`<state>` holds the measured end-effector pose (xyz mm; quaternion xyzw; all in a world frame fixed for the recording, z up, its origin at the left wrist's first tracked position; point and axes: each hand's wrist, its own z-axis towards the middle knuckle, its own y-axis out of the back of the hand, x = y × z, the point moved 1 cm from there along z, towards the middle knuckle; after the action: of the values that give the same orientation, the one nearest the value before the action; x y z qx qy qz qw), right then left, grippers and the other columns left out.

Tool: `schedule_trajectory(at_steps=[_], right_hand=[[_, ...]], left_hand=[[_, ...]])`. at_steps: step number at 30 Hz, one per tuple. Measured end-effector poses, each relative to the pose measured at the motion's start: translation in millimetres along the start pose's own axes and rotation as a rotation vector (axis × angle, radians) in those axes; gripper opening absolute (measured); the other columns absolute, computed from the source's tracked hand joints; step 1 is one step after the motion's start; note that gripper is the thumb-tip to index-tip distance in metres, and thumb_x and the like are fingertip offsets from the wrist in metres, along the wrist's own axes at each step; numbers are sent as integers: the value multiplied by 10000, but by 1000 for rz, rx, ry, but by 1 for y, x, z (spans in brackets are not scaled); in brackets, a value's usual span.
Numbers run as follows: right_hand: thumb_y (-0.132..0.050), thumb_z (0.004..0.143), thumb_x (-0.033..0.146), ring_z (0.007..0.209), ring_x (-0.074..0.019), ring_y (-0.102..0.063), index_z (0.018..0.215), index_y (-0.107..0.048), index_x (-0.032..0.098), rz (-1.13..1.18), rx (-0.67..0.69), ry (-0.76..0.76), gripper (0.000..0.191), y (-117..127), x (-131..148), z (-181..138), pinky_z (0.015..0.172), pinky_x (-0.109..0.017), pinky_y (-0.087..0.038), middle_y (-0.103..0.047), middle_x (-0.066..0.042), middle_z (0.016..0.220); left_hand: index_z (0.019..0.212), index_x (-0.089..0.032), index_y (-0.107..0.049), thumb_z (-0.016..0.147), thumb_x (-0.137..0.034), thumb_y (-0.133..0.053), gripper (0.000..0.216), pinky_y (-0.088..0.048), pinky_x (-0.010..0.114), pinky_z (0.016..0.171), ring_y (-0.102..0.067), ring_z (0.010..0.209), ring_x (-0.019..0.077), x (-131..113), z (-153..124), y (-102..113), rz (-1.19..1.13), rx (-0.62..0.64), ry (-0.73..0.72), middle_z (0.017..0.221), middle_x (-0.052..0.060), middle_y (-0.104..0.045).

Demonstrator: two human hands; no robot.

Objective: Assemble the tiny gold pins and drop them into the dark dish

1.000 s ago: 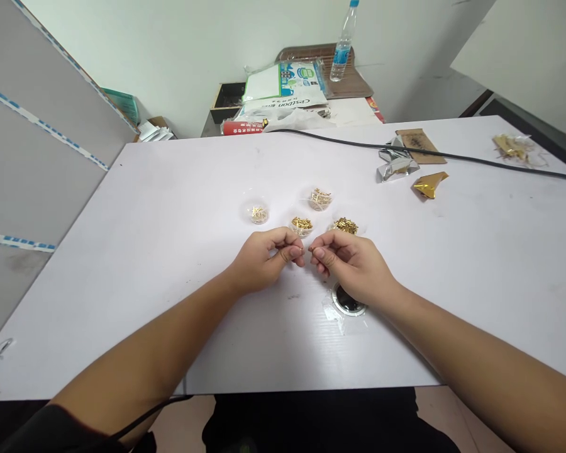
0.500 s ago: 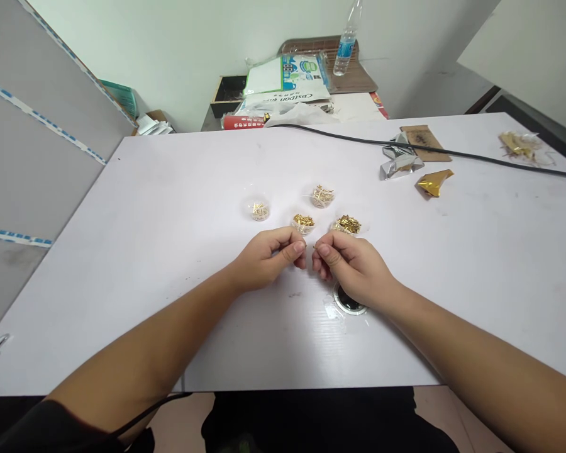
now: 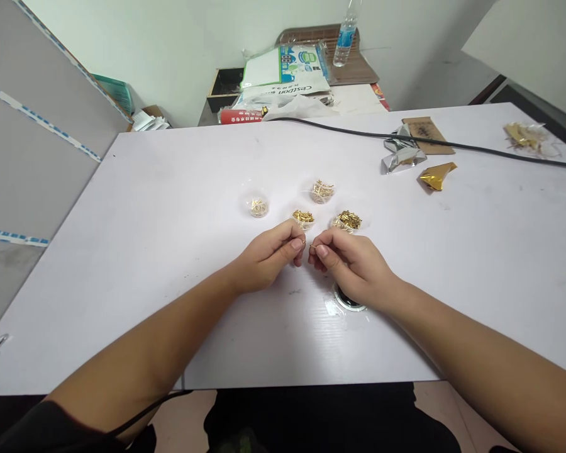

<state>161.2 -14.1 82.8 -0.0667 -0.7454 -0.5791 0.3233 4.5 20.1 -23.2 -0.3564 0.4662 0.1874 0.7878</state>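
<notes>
The white and blue plastic bag (image 3: 287,68) at the back has blue letters along its near edge. They are upside down from here and look like "Cestbon", and the small print above them is too tiny to read. The red box (image 3: 238,116) just left of the bag has a row of white Chinese signs on its side, too blurry to read. The water bottle (image 3: 344,38) has a blue label and the brown card (image 3: 427,133) has dark print, both too small to read.
</notes>
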Motion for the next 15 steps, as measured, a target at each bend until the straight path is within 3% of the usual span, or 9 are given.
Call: schedule_trajectory(at_steps=[7, 15], right_hand=[[-445, 974, 214, 625, -122, -571, 862, -496, 208, -94, -23, 128, 123, 1, 1, 1, 574, -243, -439, -652, -11, 743], [-478, 954, 178, 610, -103, -549, 864, -498, 203, -117, -39, 163, 96, 1, 1, 2, 559, -213, -427, -632, 5, 719]], left_hand=[[812, -171, -485, 965, -411, -443, 288, -419, 257, 715, -511, 743, 124, -1, -1, 0, 11, 41, 18, 745, 12, -541], [786, -165, -497, 954, -388, -464, 281, -388, 244, 674, -490, 705, 114, -2, 0, 3, 45, 47, 41, 726, 8, -550]])
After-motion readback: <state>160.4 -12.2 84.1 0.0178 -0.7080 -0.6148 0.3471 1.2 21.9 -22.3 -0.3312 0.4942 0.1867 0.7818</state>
